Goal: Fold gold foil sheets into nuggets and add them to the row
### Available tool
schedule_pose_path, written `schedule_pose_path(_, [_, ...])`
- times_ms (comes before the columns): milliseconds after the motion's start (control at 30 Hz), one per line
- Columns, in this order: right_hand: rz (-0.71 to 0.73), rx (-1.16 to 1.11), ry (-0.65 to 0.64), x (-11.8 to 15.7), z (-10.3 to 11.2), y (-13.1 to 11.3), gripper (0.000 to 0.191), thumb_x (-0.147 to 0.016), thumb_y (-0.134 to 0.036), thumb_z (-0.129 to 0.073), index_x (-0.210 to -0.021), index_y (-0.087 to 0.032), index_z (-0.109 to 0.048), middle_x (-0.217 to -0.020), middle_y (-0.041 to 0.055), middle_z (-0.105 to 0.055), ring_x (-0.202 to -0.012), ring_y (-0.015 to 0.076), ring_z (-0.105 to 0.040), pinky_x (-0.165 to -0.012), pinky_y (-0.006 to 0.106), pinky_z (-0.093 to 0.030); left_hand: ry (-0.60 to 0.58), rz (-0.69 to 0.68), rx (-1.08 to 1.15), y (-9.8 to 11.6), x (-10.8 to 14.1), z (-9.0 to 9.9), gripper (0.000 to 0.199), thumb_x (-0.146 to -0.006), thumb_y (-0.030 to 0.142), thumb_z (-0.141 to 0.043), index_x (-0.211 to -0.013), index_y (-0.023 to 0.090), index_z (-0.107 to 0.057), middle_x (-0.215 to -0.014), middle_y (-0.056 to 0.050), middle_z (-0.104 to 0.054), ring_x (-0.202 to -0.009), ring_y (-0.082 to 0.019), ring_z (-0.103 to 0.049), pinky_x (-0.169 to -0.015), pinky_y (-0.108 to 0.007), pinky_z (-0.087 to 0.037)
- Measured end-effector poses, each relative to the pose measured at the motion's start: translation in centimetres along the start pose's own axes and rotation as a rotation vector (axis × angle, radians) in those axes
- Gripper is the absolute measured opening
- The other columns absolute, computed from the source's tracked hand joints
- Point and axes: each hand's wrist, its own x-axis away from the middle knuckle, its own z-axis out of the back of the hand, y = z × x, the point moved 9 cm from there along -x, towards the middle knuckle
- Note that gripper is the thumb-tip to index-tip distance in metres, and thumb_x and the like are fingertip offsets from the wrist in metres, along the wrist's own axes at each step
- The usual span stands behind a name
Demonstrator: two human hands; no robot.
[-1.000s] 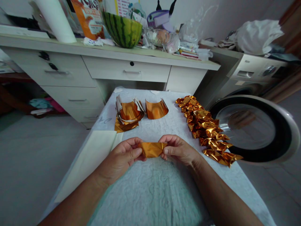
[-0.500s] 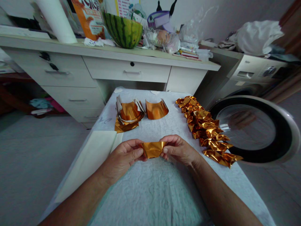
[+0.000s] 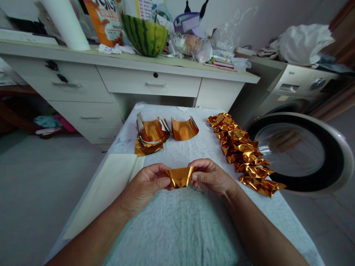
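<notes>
A small piece of shiny gold foil paper is stretched between my hands just above the cloth-covered table. My left hand pinches its left end between thumb and fingers. At the opposite end my right hand grips it the same way. Beyond the hands stands a curled stack of gold foil sheets with white undersides. Next to that stack is a single curved gold sheet. To the right, a row of folded gold foil pieces runs along the table's edge.
Long cream paper lies along the table's left side. Behind, a white desk carries half a watermelon, an orange snack bag, a paper roll and plastic bags. An open washing machine door borders the table's right side.
The foil piece between my hands now shows a smoother, more rounded front that reaches slightly lower. Both hands stay in nearly the same place.
</notes>
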Motion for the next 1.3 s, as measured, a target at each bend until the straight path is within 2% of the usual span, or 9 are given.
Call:
schedule_pose_path(300, [-0.021, -0.017, -0.043, 0.1, -0.3, -0.3, 0.032, -0.071, -0.030, -0.083, -0.087, -0.017, -0.057, -0.067, -0.0034, -0.066, -0.050, 0.0051, -0.054, -0.048, 0.015, -0.043, -0.011, -0.034, -0.042, 0.6, 0.1, -0.3, 0.027, -0.065, 0.032, -0.085, -0.081, 0.016, -0.070, -0.074, -0.001, -0.069, -0.067, -0.013, -0.061, -0.065, -0.023, -0.046])
schedule_pose_path(533, [-0.012, 0.021, -0.050, 0.2, -0.5, -0.5, 0.032, -0.072, -0.031, -0.082, -0.085, -0.017, -0.056, -0.067, -0.0041, -0.064, -0.050, 0.0053, -0.054, -0.048, 0.016, -0.043, 0.012, -0.044, -0.064, 0.8, 0.1, -0.3, 0.024, -0.067, 0.026, -0.083, -0.080, 0.016, -0.066, -0.072, -0.001, -0.067, -0.067, -0.014, -0.062, -0.063, -0.023, -0.047])
schedule_pose_path(633, [0.000, 0.073, -0.060, 0.2, -0.6, -0.7, 0.029, -0.074, -0.030, -0.080, -0.083, -0.017, -0.056, -0.067, -0.0040, -0.063, -0.051, 0.0049, -0.052, -0.050, 0.016, -0.043, 0.039, -0.100, -0.116, 1.4, 0.2, -0.2, 0.023, -0.067, 0.023, -0.082, -0.078, 0.017, -0.063, -0.074, 0.001, -0.065, -0.067, -0.013, -0.060, -0.063, -0.022, -0.047])
schedule_pose_path(733, [0.022, 0.108, -0.063, 0.1, -0.6, -0.9, 0.026, -0.077, -0.029, -0.077, -0.085, -0.017, -0.056, -0.066, -0.0049, -0.059, -0.050, 0.0039, -0.048, -0.049, 0.015, -0.039, 0.065, -0.224, -0.296, 2.6, 0.5, -0.1, 0.014, -0.072, 0.020, -0.077, -0.077, 0.018, -0.063, -0.083, -0.001, -0.065, -0.077, -0.015, -0.062, -0.071, -0.026, -0.048])
schedule_pose_path(833, [0.034, 0.124, -0.049, 0.0, -0.6, -1.0, 0.034, -0.077, -0.029, -0.076, -0.102, -0.020, -0.054, -0.074, -0.0044, -0.059, -0.055, 0.0059, -0.050, -0.050, 0.016, -0.038, 0.090, -0.397, -0.636, 4.2, 1.2, -0.7, 0.008, -0.077, 0.016, -0.072, -0.073, 0.020, -0.066, -0.088, -0.004, -0.066, -0.087, -0.018, -0.063, -0.080, -0.028, -0.047])
schedule_pose_path(900, [0.034, 0.149, -0.016, 0.0, -0.4, -1.0, 0.040, -0.079, -0.030, -0.074, -0.110, -0.022, -0.051, -0.078, -0.0031, -0.060, -0.059, 0.0079, -0.052, -0.051, 0.017, -0.039, 0.071, -0.500, -0.831, 4.6, 1.6, -1.5, 0.009, -0.079, 0.014, -0.068, -0.074, 0.022, -0.069, -0.091, -0.004, -0.068, -0.088, -0.018, -0.063, -0.080, -0.027, -0.047])
schedule_pose_path(1000, [0.059, 0.222, 0.095, 0.0, 0.1, -1.3, 0.026, -0.086, -0.039, -0.064, -0.099, -0.019, -0.056, -0.067, -0.0038, -0.054, -0.053, 0.0073, -0.046, -0.047, 0.017, -0.034, 0.011, -0.618, -1.041, 4.3, 2.0, -2.7, 0.014, -0.084, 0.012, -0.062, -0.082, 0.024, -0.070, -0.092, -0.003, -0.069, -0.083, -0.017, -0.065, -0.076, -0.025, -0.048])
schedule_pose_path(1167, [0.070, 0.358, 0.249, -0.3, 0.9, -1.0, 0.026, -0.083, -0.041, -0.065, -0.080, -0.018, -0.052, -0.061, -0.0060, -0.048, -0.045, 0.0057, -0.038, -0.042, 0.018, -0.027, -0.013, -0.817, -1.368, 3.1, 2.7, -4.2, 0.018, -0.092, 0.011, -0.048, -0.091, 0.019, -0.064, -0.096, -0.003, -0.067, -0.086, -0.016, -0.064, -0.077, -0.027, -0.052])
schedule_pose_path(1300, [0.124, 0.550, 0.340, -0.4, 1.5, -1.2, 0.017, -0.083, -0.033, -0.061, -0.078, -0.019, -0.051, -0.060, -0.0049, -0.051, -0.050, 0.0079, -0.043, -0.046, 0.019, -0.032, -0.011, -0.791, -1.404, 3.0, 3.0, -4.5, 0.010, -0.090, 0.015, -0.054, -0.096, 0.020, -0.059, -0.112, -0.005, -0.061, -0.099, -0.017, -0.063, -0.085, -0.028, -0.051])
